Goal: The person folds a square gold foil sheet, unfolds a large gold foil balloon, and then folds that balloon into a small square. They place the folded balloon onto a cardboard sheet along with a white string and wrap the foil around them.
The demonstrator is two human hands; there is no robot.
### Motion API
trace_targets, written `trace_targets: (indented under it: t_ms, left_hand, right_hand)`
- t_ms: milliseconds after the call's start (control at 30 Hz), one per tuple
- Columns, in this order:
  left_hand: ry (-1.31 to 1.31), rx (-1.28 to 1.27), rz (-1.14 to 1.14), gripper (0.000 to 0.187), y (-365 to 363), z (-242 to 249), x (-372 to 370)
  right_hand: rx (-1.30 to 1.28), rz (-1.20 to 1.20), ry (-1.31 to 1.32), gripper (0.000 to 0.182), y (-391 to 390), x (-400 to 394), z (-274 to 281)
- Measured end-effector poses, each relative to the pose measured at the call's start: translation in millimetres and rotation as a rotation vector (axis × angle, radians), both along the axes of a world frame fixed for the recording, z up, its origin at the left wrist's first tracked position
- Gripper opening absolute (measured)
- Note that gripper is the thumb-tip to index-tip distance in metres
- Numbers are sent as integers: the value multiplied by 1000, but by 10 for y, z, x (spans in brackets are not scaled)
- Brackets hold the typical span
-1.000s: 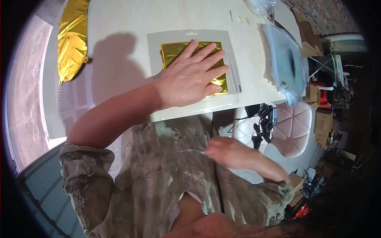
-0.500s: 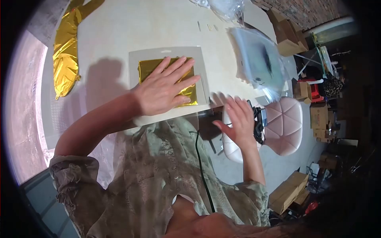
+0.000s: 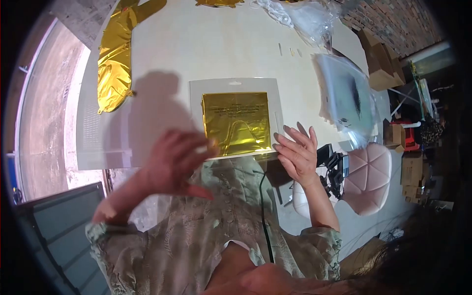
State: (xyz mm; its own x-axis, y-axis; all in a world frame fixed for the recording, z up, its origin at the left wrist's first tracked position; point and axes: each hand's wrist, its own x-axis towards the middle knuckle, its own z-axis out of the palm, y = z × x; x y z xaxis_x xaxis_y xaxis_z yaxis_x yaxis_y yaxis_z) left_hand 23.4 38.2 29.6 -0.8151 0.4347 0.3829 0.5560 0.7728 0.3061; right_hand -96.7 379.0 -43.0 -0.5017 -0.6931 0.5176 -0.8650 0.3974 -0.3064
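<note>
A folded square of gold foil with small dark print lies flat in front of me, framed by a clear plastic bag with a hang hole at its top. My left hand, blurred by motion, hovers at the lower left of the foil, thumb apart from the fingers and nothing visible in it. On the other side, my right hand has its fingers stretched out, fingertips right at the bag's lower right corner. A long gold foil balloon, uninflated, lies at the table's left.
A stack of clear plastic bags lies on the table at right, with crumpled clear plastic behind it. Cardboard boxes stand beyond. A pink quilted chair bearing black gear is below the table's right edge.
My left hand has lifted off the gold foil and drawn back to the lower left, uncovering the print. My right hand has come to the bag's lower right corner. The view has shifted.
</note>
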Motion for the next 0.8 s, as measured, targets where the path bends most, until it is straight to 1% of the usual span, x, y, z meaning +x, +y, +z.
trace_targets:
  t_ms: [33, 100, 133, 200, 233, 267, 300, 367, 400, 433, 467, 500, 533, 567, 600, 633, 667, 700, 733, 800]
  left_hand:
    - [-5, 2, -8, 54, 81, -109, 115]
    - [59, 50, 165, 39, 254, -350, 233]
    - [56, 55, 169, 39, 282, -426, 227]
    - [155, 170, 296, 27, 331, -496, 204]
    - [149, 175, 298, 27, 364, -479, 194]
    - [100, 225, 365, 23, 401, -423, 175]
    - [52, 272, 433, 20, 429, -375, 152]
    - [14, 318, 462, 18, 450, -334, 116]
    - [-21, 361, 490, 17, 452, -326, 108]
    - [-23, 360, 488, 17, 445, -329, 107]
    - [-124, 384, 539, 19, 437, -333, 109]
    - [-227, 407, 589, 20, 430, -334, 108]
    - [-229, 407, 585, 20, 439, -301, 96]
    - [-298, 425, 679, 20, 463, -232, 76]
    - [-369, 441, 772, 21, 473, -197, 63]
    - [-371, 443, 766, 21, 467, -208, 66]
    - [-186, 376, 729, 26, 462, -231, 75]
    - [-1, 310, 686, 32, 465, -261, 82]
    - [0, 316, 676, 32, 485, -330, 106]
    - [207, 6, 324, 41, 540, -439, 155]
  right_hand:
    - [-4, -10, -9, 27, -6, 9, 15]
    - [3, -12, -20, 25, -17, 20, 59]
    - [-7, -25, -48, 22, -32, 22, 85]
    - [-12, -40, -81, 20, -63, 31, 126]
    - [-52, -57, -160, 18, -77, 35, 145]
    - [-91, -72, -237, 16, -94, 38, 177]
    - [-85, -70, -240, 16, -140, 60, 256]
    - [-75, -204, -390, 12, -255, 121, 435]
    - [-75, -205, -391, 12, -268, 120, 457]
    - [-27, -274, -445, 14, -283, 112, 469]
    - [22, -343, -499, 17, -300, 104, 484]
    - [22, -347, -502, 17, -318, 84, 513]
    - [75, -370, -536, 21, -339, 45, 552]
    - [128, -391, -568, 27, -361, 6, 589]
    - [129, -396, -569, 27, -382, -22, 623]
    - [197, -400, -580, 29, -396, -49, 658]
    - [265, -406, -590, 32, -403, -74, 694]
    - [267, -416, -586, 32, -413, -95, 734]
    - [286, -418, -631, 33, -431, -107, 768]
    - [306, -433, -673, 34, -450, -107, 792]
